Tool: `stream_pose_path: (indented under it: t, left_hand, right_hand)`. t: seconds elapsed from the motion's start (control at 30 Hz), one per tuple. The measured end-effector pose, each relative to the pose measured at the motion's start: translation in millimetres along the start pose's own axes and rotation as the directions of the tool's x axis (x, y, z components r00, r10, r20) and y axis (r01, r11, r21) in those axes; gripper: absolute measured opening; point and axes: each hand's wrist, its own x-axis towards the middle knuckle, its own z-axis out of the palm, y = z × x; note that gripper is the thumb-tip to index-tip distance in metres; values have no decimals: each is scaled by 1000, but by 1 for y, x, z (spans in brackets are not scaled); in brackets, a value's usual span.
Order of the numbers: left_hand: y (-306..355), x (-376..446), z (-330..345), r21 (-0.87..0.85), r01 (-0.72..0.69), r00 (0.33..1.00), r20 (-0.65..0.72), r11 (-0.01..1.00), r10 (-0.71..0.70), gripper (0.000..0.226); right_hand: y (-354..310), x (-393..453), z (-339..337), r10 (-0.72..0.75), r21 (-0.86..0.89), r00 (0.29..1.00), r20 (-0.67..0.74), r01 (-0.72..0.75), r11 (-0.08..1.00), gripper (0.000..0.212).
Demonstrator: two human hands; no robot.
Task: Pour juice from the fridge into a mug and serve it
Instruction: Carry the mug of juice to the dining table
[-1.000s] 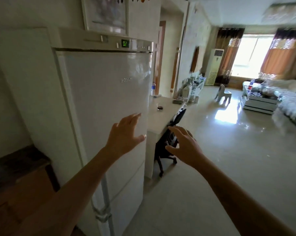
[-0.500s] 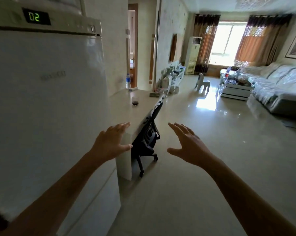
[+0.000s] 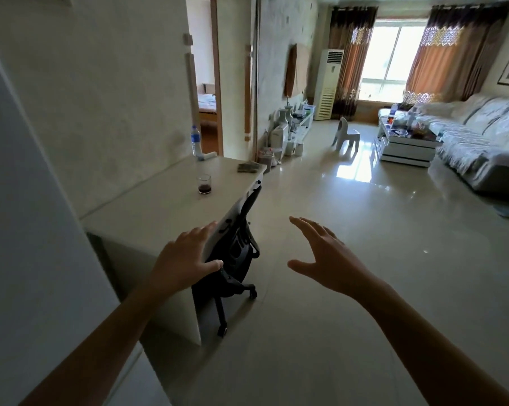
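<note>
Here, in the head view, the left hand (image 3: pixel 186 260) and right hand (image 3: pixel 325 259) hover spread and empty. The fridge (image 3: pixel 27 230) fills the left edge; its juice stays hidden. A glass (image 3: pixel 204 184) waits on the desk (image 3: pixel 159 206). Best turn back, grip the door's edge, pull steadily.

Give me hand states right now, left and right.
Left hand: open, empty, in front of the desk corner; contact unclear.
Right hand: open, fingers spread, empty, in the air.
</note>
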Motion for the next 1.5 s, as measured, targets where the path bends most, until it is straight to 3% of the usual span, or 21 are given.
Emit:
stream_pose_path:
  t: [0.27,0.63,0.73,1.03,1.13,1.4,1.5]
  left_hand:
    - [37,137,47,-120,237,970,-21,964,-241,86]
    - [-1,294,86,-145,499,863,-4,854,-505,80]
    - [-16,351,96,-205,537,837,6,819,-547,77]
    - [-40,510,110,-160,601,792,-9,783,-610,72]
    - [-57,546,122,-117,667,740,-13,736,-673,72]
    - [-84,599,153,-105,853,519,59,512,-853,73]
    - [-103,609,159,-129,889,452,92,440,-887,72]
  right_hand:
    - [136,145,-22,-136,66,982,131,129,989,83]
    - [219,371,18,-343,217,906,250,293,931,76]
    - [242,433,30,-368,229,884,290,309,923,75]
    - [303,611,62,-428,212,822,377,373,903,73]
    - [314,673,88,-495,223,755,429,442,869,73]
    - [303,818,161,-660,271,468,588,655,706,70]
    - [283,863,196,-670,316,378,639,666,676,71]
